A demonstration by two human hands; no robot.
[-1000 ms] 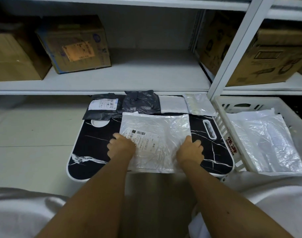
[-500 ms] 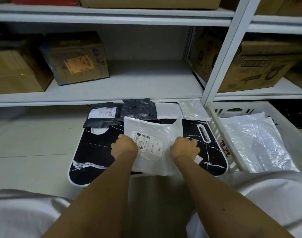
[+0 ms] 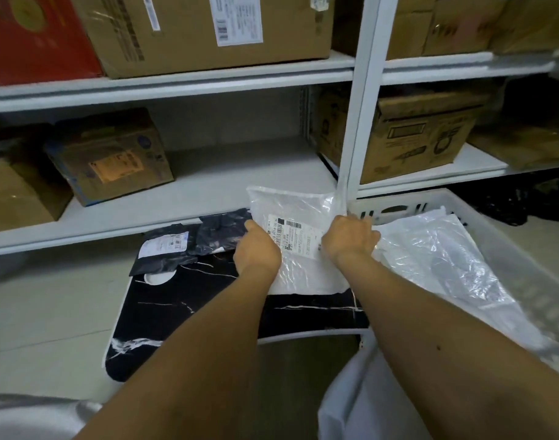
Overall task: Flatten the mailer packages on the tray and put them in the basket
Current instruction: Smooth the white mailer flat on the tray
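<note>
You have the white mailer (image 3: 299,249) lifted off the tray (image 3: 189,300), tilted up with its far edge toward the shelf (image 3: 208,179). Your left hand (image 3: 256,252) grips its left edge and your right hand (image 3: 349,238) clutches its right edge, fingers curled round the plastic. The bag is glossy, crinkled white film with a printed shipping label (image 3: 292,236) and barcode facing you between your hands. It hangs above the tray's far right corner, just beside the white basket (image 3: 500,217), where another white mailer (image 3: 440,258) lies. Two dark mailers (image 3: 189,246) lie at the black marbled tray's far edge.
</note>
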